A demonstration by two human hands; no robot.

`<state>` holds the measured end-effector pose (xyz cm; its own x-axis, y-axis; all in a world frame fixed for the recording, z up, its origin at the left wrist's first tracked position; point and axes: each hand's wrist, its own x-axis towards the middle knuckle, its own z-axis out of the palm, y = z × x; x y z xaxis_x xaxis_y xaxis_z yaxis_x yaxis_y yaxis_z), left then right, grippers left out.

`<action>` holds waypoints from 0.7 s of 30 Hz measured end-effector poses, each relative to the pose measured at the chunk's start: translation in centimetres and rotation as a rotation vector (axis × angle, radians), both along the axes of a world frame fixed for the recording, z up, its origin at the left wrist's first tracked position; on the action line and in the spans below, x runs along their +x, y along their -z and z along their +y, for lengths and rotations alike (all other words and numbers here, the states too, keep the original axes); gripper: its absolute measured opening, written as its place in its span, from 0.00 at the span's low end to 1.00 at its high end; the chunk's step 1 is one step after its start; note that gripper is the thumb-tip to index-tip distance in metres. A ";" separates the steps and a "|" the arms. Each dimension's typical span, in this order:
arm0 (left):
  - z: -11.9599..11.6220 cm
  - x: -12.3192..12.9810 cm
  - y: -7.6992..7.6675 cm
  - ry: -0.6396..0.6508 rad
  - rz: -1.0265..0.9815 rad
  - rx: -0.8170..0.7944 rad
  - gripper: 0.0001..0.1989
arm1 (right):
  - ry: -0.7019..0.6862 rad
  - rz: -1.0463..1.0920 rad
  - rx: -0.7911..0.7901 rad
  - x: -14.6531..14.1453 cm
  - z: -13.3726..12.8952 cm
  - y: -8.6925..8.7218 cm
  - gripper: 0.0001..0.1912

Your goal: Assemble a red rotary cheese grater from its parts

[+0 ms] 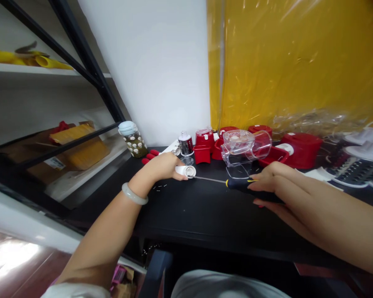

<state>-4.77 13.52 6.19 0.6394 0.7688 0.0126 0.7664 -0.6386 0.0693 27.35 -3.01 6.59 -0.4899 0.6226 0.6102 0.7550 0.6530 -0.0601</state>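
Observation:
My left hand (166, 165) is closed around a white plastic part with a round open end (190, 171), which faces right. My right hand (270, 182) grips the dark handle of a screwdriver (236, 183) with yellow accents. Its metal shaft lies nearly level, and the tip meets the rim of the white part's round end; whether it sits on a screw is too small to tell. Several tiny pale screw-like pieces (160, 187) lie on the black table (186, 219) below my left hand. Red-handled pliers-like tools (151, 155) are partly hidden behind that hand.
A metal grater drum (185, 145), red plastic housings (203, 145) and a clear plastic housing (240, 145) stand along the back. More red parts (301, 149) and grater drums (363, 161) crowd the right. A lidded bottle (132, 140) stands at back left beside a shelf rack (90, 70).

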 end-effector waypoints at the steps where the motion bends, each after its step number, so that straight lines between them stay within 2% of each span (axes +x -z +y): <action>1: 0.0 0.0 0.0 0.005 0.002 0.005 0.15 | -0.011 -0.047 0.016 -0.1 -0.1 0.0 0.13; 3: 0.0 0.0 0.1 0.010 0.007 0.019 0.15 | -0.033 -0.137 0.095 -0.3 -0.3 -0.1 0.15; 7: -0.1 0.0 0.0 0.024 0.020 0.037 0.15 | -0.013 -0.181 0.261 -1.2 -0.5 -0.4 0.16; 9: -0.3 0.1 0.0 0.020 0.024 0.045 0.14 | 0.092 -0.142 0.259 -1.9 -0.5 -0.4 0.20; 11: -0.4 0.3 -0.1 0.021 0.030 0.049 0.14 | 0.262 -0.066 0.237 -2.5 -0.4 -0.3 0.23; 13: -0.5 0.4 -0.3 0.020 0.036 0.042 0.14 | 0.398 0.019 0.188 -2.8 -0.3 -0.1 0.23; 14: -0.6 0.5 -0.3 0.016 0.041 0.036 0.13 | 0.420 0.051 0.152 -2.8 -0.2 -0.1 0.21; 16: -0.6 0.5 -0.4 -0.007 0.047 0.028 0.13 | 0.364 0.100 0.077 -2.3 0.0 -0.1 0.17; 21: -0.4 0.2 -0.1 -0.043 0.047 0.026 0.15 | -0.045 0.052 -0.035 0.3 0.4 -0.1 0.15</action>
<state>-4.54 13.15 6.34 0.6062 0.7953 0.0034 0.7952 -0.6062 0.0160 27.67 -2.62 6.67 -0.4862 0.6216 0.6142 0.7198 0.6834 -0.1218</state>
